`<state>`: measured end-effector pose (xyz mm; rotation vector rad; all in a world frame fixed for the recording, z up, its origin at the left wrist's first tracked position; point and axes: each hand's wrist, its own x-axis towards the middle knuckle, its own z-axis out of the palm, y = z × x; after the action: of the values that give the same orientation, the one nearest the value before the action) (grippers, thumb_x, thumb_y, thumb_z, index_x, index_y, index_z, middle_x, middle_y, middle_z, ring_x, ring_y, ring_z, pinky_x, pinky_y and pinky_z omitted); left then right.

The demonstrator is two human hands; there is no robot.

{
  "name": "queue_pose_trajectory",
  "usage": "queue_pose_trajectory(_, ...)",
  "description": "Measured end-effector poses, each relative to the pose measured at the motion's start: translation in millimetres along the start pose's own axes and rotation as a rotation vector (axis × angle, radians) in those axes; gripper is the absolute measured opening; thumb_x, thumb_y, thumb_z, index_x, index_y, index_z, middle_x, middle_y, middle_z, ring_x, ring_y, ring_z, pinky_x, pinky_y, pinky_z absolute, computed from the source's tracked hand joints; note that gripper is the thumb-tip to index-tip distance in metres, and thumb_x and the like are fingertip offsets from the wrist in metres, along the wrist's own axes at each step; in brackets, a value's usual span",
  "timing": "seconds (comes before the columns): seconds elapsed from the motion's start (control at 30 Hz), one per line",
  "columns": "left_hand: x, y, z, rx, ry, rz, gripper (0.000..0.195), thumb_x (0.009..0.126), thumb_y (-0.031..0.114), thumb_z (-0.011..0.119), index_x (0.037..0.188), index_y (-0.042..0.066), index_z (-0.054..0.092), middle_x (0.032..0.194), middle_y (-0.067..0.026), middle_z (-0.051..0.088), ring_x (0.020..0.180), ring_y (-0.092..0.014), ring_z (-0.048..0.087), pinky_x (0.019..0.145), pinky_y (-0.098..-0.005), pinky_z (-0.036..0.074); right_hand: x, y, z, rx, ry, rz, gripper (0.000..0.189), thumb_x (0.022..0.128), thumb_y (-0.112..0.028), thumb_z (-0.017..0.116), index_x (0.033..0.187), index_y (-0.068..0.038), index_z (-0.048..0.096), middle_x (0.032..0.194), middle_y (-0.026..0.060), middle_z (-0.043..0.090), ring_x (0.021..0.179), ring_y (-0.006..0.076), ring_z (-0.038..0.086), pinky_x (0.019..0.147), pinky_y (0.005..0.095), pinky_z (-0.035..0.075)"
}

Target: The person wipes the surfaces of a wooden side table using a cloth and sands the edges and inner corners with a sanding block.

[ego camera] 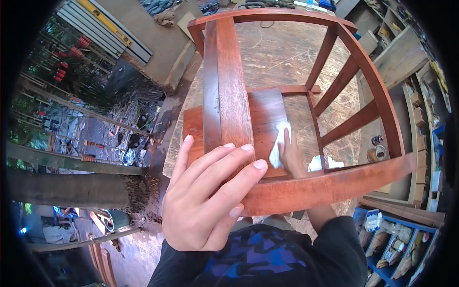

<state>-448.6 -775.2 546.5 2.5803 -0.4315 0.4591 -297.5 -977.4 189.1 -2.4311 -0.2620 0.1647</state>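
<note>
A reddish-brown wooden furniture frame (322, 193) with several slats stands on a scratched wooden workbench (279, 53). My left hand (206, 201) rests palm down on its near corner, fingers spread over a broad rail (235, 89) and the thumb by the front rail. Past the front rail, my right hand (291, 154) grips a white cloth (279, 143) against a flat wooden panel (269, 111) inside the frame. Motion blurs this hand a little, and the front rail hides part of that forearm.
A second white rag (324, 163) lies by the slats. An open tin can (377, 154) and a small bottle (377, 140) stand at the right. Blue shelving (394, 247) is at lower right. Red-ended clamps (75, 52) and a yellow spirit level (111, 25) are at upper left.
</note>
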Motion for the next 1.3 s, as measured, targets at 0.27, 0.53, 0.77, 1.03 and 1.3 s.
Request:
queue_pose_trajectory(0.27,8,1,6,-0.019,0.034,0.062,0.052,0.104,0.043,0.043,0.117,0.006,0.076,0.121,-0.0182,0.075,0.116,-0.039,0.07,0.118,-0.061,0.033,-51,19,19,-0.455,0.111,-0.237,0.068,0.1,-0.038,0.057,0.159,-0.008,0.043,0.165,0.0276,0.034,0.156,0.0452,0.027,0.123,0.0639,0.024)
queue_pose_trajectory(0.53,11,4,10,0.004,0.072,0.024,0.053,0.103,0.043,0.044,0.118,0.003,0.075,0.121,-0.0204,0.075,0.115,-0.04,0.071,0.117,-0.0604,0.034,214,-21,59,-0.476,0.376,-0.303,0.057,0.101,-0.039,0.054,0.149,-0.01,0.054,0.161,0.0217,0.044,0.15,0.0412,0.038,0.124,0.0605,0.023)
queue_pose_trajectory(0.77,7,-1,8,-0.003,0.082,0.06,0.051,0.102,0.039,0.046,0.12,-0.001,0.073,0.123,-0.0229,0.074,0.118,-0.041,0.07,0.118,-0.059,0.033,131,-10,79,-0.431,0.252,-0.459,0.055,0.104,-0.037,0.05,0.154,-0.014,0.051,0.16,0.0162,0.049,0.149,0.0385,0.042,0.121,0.0624,0.029)
queue_pose_trajectory(1.03,10,-3,5,-0.07,0.063,0.117,0.048,0.1,0.033,0.05,0.129,0.001,0.07,0.131,-0.019,0.071,0.126,-0.039,0.065,0.118,-0.0589,0.032,-151,49,2,-0.214,-0.233,-0.183,0.042,0.098,-0.019,0.062,0.138,-0.008,0.065,0.138,0.0234,0.064,0.131,0.0407,0.06,0.109,0.0503,0.048)
queue_pose_trajectory(1.3,2,-8,11,-0.051,0.084,0.112,0.05,0.098,0.024,0.049,0.136,-0.004,0.064,0.136,-0.0206,0.068,0.131,-0.038,0.063,0.122,-0.0556,0.029,-275,139,-85,-0.04,0.222,0.11,0.04,0.096,-0.005,0.062,0.135,-0.01,0.069,0.133,0.0232,0.068,0.129,0.04,0.061,0.111,0.0481,0.048)
